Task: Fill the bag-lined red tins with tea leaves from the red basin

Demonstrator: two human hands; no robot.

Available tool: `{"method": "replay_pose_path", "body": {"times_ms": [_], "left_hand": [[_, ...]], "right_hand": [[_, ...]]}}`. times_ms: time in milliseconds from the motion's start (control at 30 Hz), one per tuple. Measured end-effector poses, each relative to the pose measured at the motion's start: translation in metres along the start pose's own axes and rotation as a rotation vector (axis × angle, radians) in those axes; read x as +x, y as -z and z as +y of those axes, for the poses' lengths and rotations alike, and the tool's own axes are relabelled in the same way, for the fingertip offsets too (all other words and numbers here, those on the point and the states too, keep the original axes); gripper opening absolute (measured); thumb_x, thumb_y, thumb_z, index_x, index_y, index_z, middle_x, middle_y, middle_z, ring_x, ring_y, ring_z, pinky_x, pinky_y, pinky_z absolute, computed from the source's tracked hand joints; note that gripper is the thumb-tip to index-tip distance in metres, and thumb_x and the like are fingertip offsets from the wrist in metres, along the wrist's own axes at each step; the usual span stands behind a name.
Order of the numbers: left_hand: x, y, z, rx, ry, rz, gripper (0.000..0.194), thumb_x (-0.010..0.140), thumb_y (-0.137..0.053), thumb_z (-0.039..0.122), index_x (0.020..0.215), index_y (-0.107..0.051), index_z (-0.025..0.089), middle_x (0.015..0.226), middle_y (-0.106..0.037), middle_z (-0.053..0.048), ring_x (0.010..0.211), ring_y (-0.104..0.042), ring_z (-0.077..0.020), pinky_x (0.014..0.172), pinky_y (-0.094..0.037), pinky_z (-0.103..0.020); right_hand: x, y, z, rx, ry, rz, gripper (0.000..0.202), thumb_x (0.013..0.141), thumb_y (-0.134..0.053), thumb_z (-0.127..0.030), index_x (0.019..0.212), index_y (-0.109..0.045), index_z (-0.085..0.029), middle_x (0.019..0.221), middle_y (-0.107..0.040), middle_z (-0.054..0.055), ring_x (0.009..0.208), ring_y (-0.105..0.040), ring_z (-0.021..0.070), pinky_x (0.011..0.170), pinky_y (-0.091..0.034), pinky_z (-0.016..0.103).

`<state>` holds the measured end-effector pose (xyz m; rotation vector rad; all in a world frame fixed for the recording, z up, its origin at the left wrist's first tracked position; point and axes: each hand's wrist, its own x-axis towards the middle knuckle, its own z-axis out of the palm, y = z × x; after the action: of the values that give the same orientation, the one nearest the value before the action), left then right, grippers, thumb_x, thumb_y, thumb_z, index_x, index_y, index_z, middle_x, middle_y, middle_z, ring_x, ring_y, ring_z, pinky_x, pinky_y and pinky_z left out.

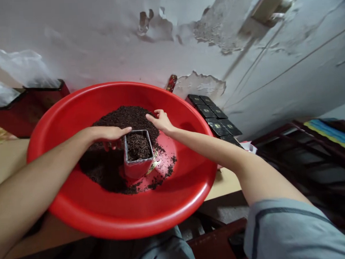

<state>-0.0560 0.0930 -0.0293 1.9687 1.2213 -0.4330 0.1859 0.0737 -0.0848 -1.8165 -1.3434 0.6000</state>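
Note:
A large red plastic basin (175, 207) holds a heap of dark loose tea leaves (126, 115). Standing in it is a square red tin (135, 169), its top uncovered and dark leaves showing near the rim. My left hand (112, 135) grips the tin's left side, thumb at the upper rim and fingers partly hidden behind it. Beyond the tin, to the right, my right hand (161, 121) hovers at the heap's edge with thumb and fingers apart; I see nothing held in it.
Black-lidded tins (214, 113) stand in rows right of the basin. A small red packet (171, 83) is by the wall. Red containers with clear plastic bags (26, 68) stand at left. A dark rack (292, 159) is at right.

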Motion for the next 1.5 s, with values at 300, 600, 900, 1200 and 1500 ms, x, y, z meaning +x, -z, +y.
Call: {"method": "replay_pose_path", "body": {"times_ms": [300, 600, 900, 1200, 1500], "left_hand": [[-0.007, 0.0, 0.011, 0.078, 0.047, 0.019, 0.081, 0.104, -0.01, 0.061, 0.124, -0.07, 0.01, 0.123, -0.073, -0.023, 0.09, -0.076, -0.0288, 0.063, -0.061, -0.032], [-0.009, 0.005, 0.013, 0.332, -0.036, 0.072, 0.076, 0.105, -0.014, 0.06, 0.129, -0.07, 0.014, 0.105, -0.078, -0.016, 0.084, -0.074, -0.0273, 0.075, -0.057, -0.032], [-0.001, 0.011, 0.001, 0.316, -0.071, 0.16, 0.076, 0.104, -0.015, 0.062, 0.133, -0.069, 0.017, 0.113, -0.077, -0.014, 0.096, -0.075, -0.0276, 0.084, -0.057, -0.033], [-0.004, 0.011, -0.004, 0.135, 0.096, 0.109, 0.078, 0.106, -0.019, 0.062, 0.152, -0.053, 0.007, 0.126, -0.073, -0.023, 0.1, -0.076, -0.0319, 0.064, -0.061, -0.032], [-0.013, 0.005, 0.002, 0.137, 0.069, 0.1, 0.069, 0.109, -0.021, 0.055, 0.15, -0.054, 0.009, 0.127, -0.073, -0.02, 0.091, -0.076, -0.0269, 0.063, -0.06, -0.03]], "right_hand": [[-0.017, -0.061, 0.1, -0.548, 0.087, -0.26, 0.115, 0.08, -0.077, -0.051, 0.17, -0.009, -0.024, 0.175, 0.01, 0.023, 0.162, 0.001, 0.0441, 0.126, -0.011, 0.068], [0.042, -0.093, 0.086, -0.42, 0.297, -0.099, 0.058, 0.09, -0.065, -0.022, 0.147, -0.054, -0.025, 0.158, -0.041, 0.016, 0.148, -0.036, 0.0306, 0.125, -0.033, 0.049], [0.057, -0.074, 0.056, -0.326, 0.289, -0.099, 0.048, 0.073, -0.07, -0.007, 0.12, -0.068, -0.02, 0.134, -0.061, 0.013, 0.12, -0.061, 0.0275, 0.112, -0.047, 0.045], [0.014, -0.035, -0.018, 0.34, 0.122, -0.076, 0.035, 0.075, -0.071, -0.039, 0.101, -0.054, -0.024, 0.078, -0.061, -0.005, 0.063, -0.057, 0.0126, 0.058, -0.05, 0.027], [-0.088, -0.016, -0.056, 0.841, 0.188, -0.028, 0.047, 0.066, -0.087, -0.048, 0.095, -0.058, -0.024, 0.087, -0.063, -0.003, 0.078, -0.058, 0.0121, 0.075, -0.05, 0.028]]}}
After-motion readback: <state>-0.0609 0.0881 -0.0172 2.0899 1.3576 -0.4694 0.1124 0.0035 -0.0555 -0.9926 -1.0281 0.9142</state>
